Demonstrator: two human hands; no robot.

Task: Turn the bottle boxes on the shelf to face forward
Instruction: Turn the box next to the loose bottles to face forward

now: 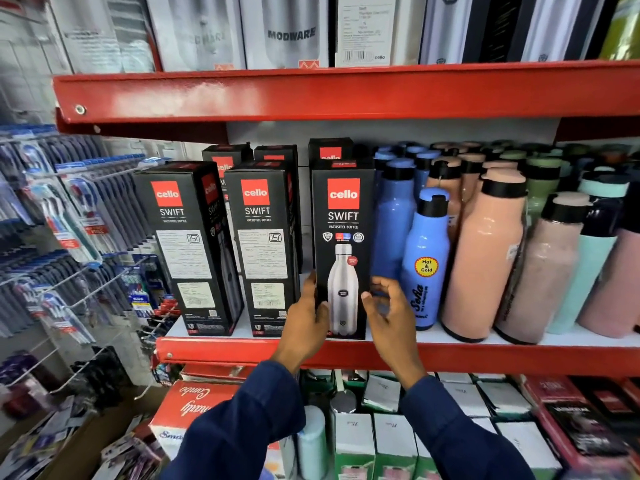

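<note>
Three black bottle boxes stand at the front of the white shelf [571, 339] with its red edge. The right box [343, 216] shows its front, with a steel bottle pictured. The middle box [264, 244] and the left box [188, 244] show a side with white label text. My left hand [306, 317] grips the right box's lower left edge. At that box's lower right edge is my right hand [388, 306], fingers spread and the thumb touching the box. More black boxes [330, 150] stand behind.
Blue [427, 258], peach [485, 258], mint and pink bottles crowd the shelf right of the boxes. A red shelf [311, 95] overhead carries tall white boxes. Toothbrush packs hang on hooks at the left [69, 216]. Boxed goods fill the shelf below.
</note>
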